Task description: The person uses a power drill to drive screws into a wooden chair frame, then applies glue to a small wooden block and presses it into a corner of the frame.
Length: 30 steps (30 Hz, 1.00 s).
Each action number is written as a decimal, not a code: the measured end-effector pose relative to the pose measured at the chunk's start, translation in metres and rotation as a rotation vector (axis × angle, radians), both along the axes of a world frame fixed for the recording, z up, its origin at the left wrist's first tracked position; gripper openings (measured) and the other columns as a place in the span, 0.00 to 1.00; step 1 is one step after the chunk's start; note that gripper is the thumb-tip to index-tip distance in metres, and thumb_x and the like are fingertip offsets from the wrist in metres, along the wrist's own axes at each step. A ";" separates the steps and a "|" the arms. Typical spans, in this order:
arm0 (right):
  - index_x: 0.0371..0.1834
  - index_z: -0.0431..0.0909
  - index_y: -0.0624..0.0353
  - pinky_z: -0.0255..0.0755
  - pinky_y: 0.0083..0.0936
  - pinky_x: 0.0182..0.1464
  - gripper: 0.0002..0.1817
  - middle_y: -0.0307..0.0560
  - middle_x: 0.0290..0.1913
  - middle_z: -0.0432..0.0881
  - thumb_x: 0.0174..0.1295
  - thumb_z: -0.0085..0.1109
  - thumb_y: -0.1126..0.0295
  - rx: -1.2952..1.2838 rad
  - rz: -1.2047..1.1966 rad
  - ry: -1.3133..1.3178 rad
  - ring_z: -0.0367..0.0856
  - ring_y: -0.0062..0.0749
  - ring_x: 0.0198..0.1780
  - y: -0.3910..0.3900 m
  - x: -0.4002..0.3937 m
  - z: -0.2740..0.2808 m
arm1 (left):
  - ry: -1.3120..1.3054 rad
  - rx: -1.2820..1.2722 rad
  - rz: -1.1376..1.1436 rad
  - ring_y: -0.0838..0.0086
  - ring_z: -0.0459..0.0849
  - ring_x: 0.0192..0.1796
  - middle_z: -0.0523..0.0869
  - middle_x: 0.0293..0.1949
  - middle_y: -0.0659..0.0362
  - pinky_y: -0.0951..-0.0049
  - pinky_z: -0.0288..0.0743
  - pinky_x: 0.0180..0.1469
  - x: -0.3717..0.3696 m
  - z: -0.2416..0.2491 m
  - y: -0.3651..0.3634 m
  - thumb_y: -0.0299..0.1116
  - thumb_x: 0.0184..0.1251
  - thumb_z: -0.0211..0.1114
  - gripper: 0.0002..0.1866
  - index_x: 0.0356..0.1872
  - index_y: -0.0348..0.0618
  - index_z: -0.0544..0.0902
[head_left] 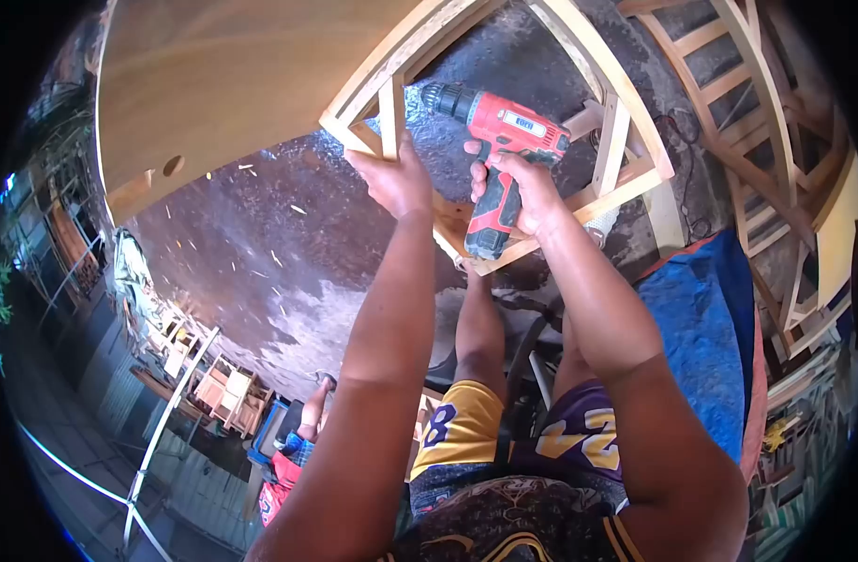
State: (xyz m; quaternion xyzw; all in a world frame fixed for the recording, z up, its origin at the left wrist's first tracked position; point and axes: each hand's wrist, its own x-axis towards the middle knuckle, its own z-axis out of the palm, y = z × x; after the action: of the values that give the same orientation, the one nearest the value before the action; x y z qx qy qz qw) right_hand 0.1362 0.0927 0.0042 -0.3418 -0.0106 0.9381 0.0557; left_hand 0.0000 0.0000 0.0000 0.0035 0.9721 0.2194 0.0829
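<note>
"One worry?"
"Right hand point(524, 192) wraps the red drill point(515, 124), at centre; left hand point(396, 180) grips the wooden brace point(391, 117), to its left."
"So?"
"If the brace turns, the drill could slip onto left hand."

Red/blk drill point(518, 122); tan wood frame point(612, 145); blue tarp point(693, 332); yel/purple shorts point(471, 421).

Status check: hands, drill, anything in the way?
Right hand gripping red drill. Left hand on wooden frame. Nothing visible between chuck and frame.
</note>
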 end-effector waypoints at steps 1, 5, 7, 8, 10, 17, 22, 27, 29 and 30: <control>0.53 0.74 0.64 0.77 0.30 0.38 0.17 0.45 0.31 0.78 0.62 0.55 0.70 -0.002 -0.013 -0.013 0.79 0.32 0.30 0.000 0.001 0.002 | 0.000 0.016 -0.002 0.45 0.76 0.57 0.75 0.56 0.42 0.51 0.69 0.58 0.002 0.001 0.001 0.42 0.59 0.70 0.41 0.67 0.40 0.56; 0.51 0.74 0.64 0.77 0.29 0.36 0.16 0.45 0.31 0.78 0.61 0.54 0.71 0.004 -0.063 -0.030 0.79 0.32 0.30 -0.010 -0.004 0.004 | 0.000 0.011 -0.001 0.43 0.76 0.57 0.74 0.57 0.42 0.50 0.70 0.57 -0.001 0.005 0.001 0.41 0.59 0.69 0.39 0.65 0.41 0.57; 0.50 0.74 0.65 0.77 0.29 0.35 0.15 0.45 0.30 0.77 0.61 0.55 0.71 -0.010 -0.081 -0.045 0.79 0.32 0.29 -0.011 -0.007 0.005 | -0.001 0.016 0.001 0.43 0.75 0.57 0.74 0.57 0.41 0.50 0.70 0.58 -0.003 0.004 0.005 0.41 0.58 0.69 0.39 0.65 0.41 0.56; 0.50 0.74 0.65 0.77 0.29 0.35 0.15 0.46 0.30 0.77 0.61 0.55 0.71 -0.014 -0.095 -0.043 0.79 0.32 0.29 -0.015 -0.006 0.005 | -0.006 0.007 0.005 0.43 0.75 0.57 0.74 0.58 0.41 0.50 0.70 0.58 -0.003 0.005 0.004 0.41 0.58 0.69 0.40 0.66 0.41 0.55; 0.50 0.74 0.64 0.77 0.29 0.35 0.14 0.46 0.30 0.77 0.61 0.55 0.71 -0.019 -0.110 -0.044 0.79 0.32 0.29 -0.020 -0.006 0.006 | 0.009 -0.006 0.003 0.44 0.76 0.57 0.75 0.56 0.41 0.52 0.70 0.58 -0.002 0.002 0.003 0.42 0.58 0.70 0.41 0.66 0.39 0.56; 0.52 0.73 0.64 0.74 0.29 0.38 0.16 0.44 0.31 0.76 0.63 0.55 0.68 0.007 -0.092 -0.062 0.77 0.31 0.31 -0.021 -0.007 0.007 | -0.031 -0.005 0.017 0.43 0.75 0.58 0.74 0.58 0.40 0.51 0.69 0.59 -0.002 0.003 0.004 0.41 0.59 0.69 0.43 0.69 0.39 0.52; 0.48 0.74 0.63 0.75 0.27 0.35 0.13 0.45 0.29 0.77 0.62 0.56 0.70 -0.050 -0.094 -0.063 0.78 0.31 0.29 -0.016 -0.009 0.008 | -0.005 0.006 0.028 0.44 0.77 0.56 0.76 0.55 0.40 0.51 0.70 0.58 0.000 0.001 0.006 0.43 0.58 0.69 0.41 0.66 0.41 0.56; 0.43 0.74 0.62 0.75 0.28 0.35 0.10 0.45 0.29 0.76 0.62 0.57 0.70 -0.048 -0.118 -0.054 0.77 0.31 0.29 -0.027 -0.010 0.004 | -0.008 -0.024 0.047 0.43 0.79 0.54 0.78 0.53 0.41 0.51 0.71 0.56 0.001 0.003 0.008 0.44 0.58 0.70 0.40 0.65 0.42 0.57; 0.43 0.74 0.62 0.75 0.28 0.35 0.10 0.44 0.29 0.76 0.62 0.57 0.70 -0.042 -0.122 -0.055 0.77 0.30 0.29 -0.028 -0.010 0.003 | -0.020 -0.029 0.037 0.42 0.77 0.56 0.75 0.58 0.42 0.48 0.70 0.57 0.001 0.003 0.007 0.42 0.60 0.68 0.40 0.67 0.41 0.55; 0.43 0.74 0.62 0.75 0.27 0.35 0.09 0.44 0.29 0.76 0.62 0.57 0.70 -0.035 -0.130 -0.056 0.77 0.30 0.29 -0.028 -0.011 0.004 | -0.020 -0.032 0.041 0.42 0.77 0.56 0.75 0.58 0.42 0.48 0.70 0.57 0.001 0.003 0.007 0.42 0.60 0.68 0.40 0.67 0.41 0.55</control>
State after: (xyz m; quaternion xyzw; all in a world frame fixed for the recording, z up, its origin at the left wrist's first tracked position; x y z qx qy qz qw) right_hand 0.1250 0.0649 0.0085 -0.3687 0.0264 0.9226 0.1102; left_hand 0.0014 0.0066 0.0031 -0.0200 0.9745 0.2056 0.0883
